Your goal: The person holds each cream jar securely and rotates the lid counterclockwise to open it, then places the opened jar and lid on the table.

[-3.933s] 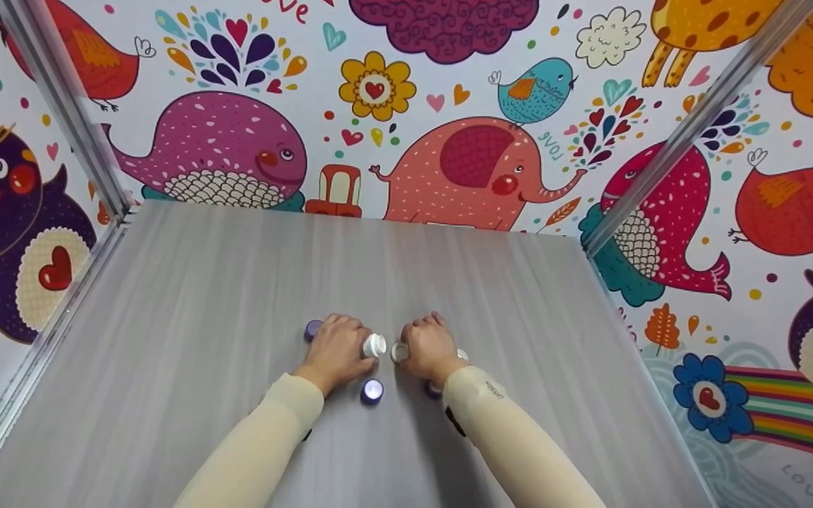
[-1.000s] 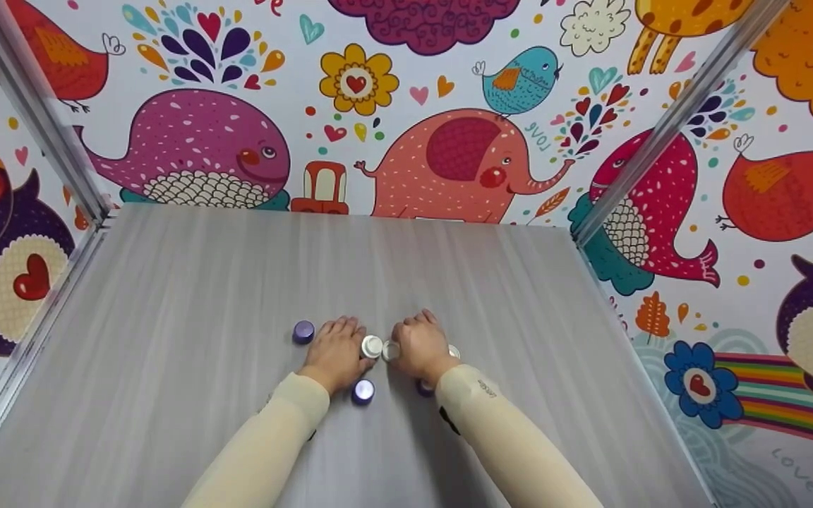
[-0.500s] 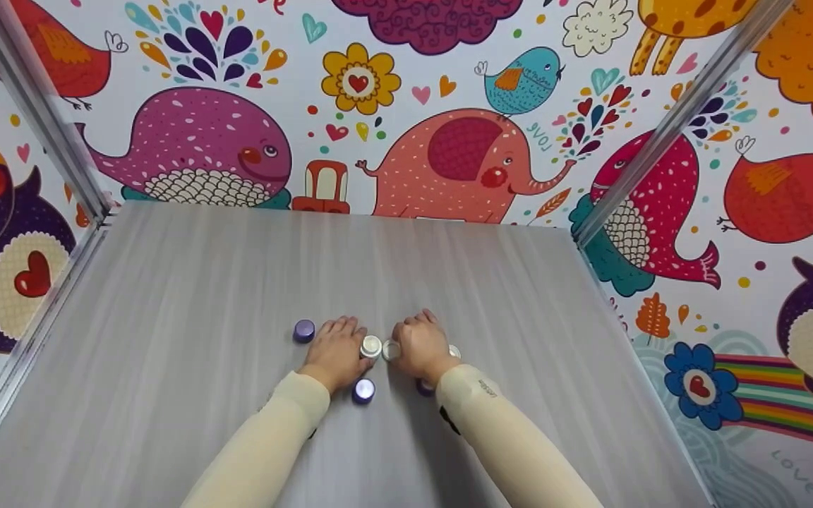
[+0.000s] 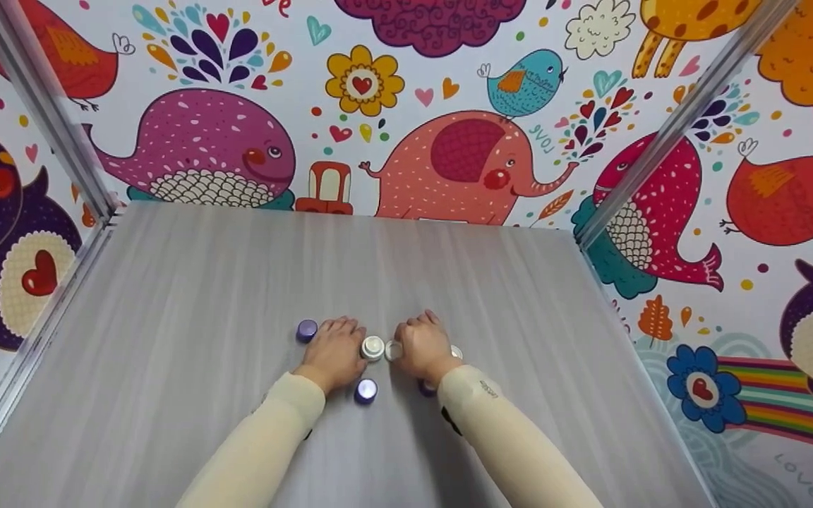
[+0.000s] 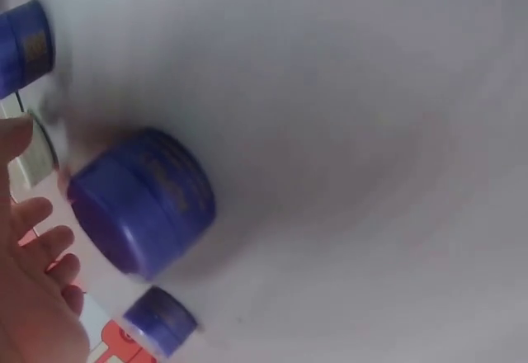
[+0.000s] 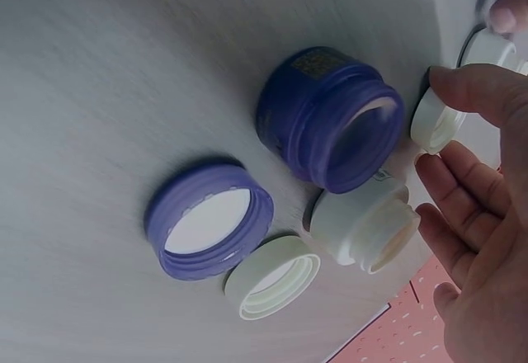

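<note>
In the head view my left hand rests low at the table with a small white jar at its thumb side. The left wrist view shows that thumb and a fingertip on either side of the white jar. My right hand pinches a white lid between thumb and index finger, its hollow side showing. The lid sits right beside the jar. Under my right wrist lie an open purple jar, an open white jar, a purple lid and another white lid.
A purple jar stands left of my left hand, and another purple jar stands nearer, between my forearms. The grey wood-grain table is bordered by printed walls and metal posts.
The white jar leaned toward the right hand several seconds ago and now stands upright beside the lid. My left hand has shifted slightly off the left purple jar. Over the last second, hardly any hand movement shows.
</note>
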`<state>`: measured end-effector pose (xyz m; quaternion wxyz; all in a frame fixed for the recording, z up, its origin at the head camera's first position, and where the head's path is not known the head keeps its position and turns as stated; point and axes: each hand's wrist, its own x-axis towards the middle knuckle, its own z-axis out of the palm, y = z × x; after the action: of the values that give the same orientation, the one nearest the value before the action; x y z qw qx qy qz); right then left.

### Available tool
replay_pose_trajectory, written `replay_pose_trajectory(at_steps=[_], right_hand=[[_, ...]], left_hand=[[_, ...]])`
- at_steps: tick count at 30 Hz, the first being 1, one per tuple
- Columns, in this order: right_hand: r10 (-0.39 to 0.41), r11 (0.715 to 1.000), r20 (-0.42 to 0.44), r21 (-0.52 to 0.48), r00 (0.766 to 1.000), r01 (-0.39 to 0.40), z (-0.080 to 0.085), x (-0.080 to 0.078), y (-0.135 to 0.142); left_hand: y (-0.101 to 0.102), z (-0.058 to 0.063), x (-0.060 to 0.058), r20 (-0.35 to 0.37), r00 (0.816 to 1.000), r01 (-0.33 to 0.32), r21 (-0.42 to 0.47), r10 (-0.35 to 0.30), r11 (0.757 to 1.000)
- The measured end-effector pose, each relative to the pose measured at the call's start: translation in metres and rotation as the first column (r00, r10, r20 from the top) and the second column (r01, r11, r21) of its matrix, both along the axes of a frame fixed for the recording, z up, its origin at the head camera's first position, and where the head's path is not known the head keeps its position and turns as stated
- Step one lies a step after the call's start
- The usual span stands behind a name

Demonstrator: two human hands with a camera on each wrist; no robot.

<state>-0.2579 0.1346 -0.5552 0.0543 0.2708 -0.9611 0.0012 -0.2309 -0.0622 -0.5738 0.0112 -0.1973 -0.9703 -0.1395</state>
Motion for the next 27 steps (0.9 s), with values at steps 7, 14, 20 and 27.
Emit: replay_pose_trajectory(at_steps=[7, 14, 20, 27], right_hand=[[0.011, 1.0, -0.003, -0.001, 1.0, -0.011, 0.001, 0.001, -0.001], [0.0, 1.0, 0.026, 0.017, 1.0, 0.0, -0.002, 0.0, 0.0], [0.015, 0.999, 0.02, 0.039, 1.0, -0.015, -0.003, 0.001, 0.0], [0.015, 0.999, 0.016, 0.048, 1.0, -0.016, -0.001, 0.001, -0.002]], left_hand=[[-0.015, 0.005, 0.005, -0.096, 0.995, -0.007, 0.077, 0.014, 0.997], [-0.023, 0.007, 0.014, -0.185, 0.983, -0.002, 0.109, 0.022, 0.994], [-0.024, 0.011, 0.024, -0.18, 0.984, 0.006, 0.115, 0.015, 0.993], [-0.026, 0.013, 0.031, -0.239, 0.971, 0.038, 0.12, -0.008, 0.992]])
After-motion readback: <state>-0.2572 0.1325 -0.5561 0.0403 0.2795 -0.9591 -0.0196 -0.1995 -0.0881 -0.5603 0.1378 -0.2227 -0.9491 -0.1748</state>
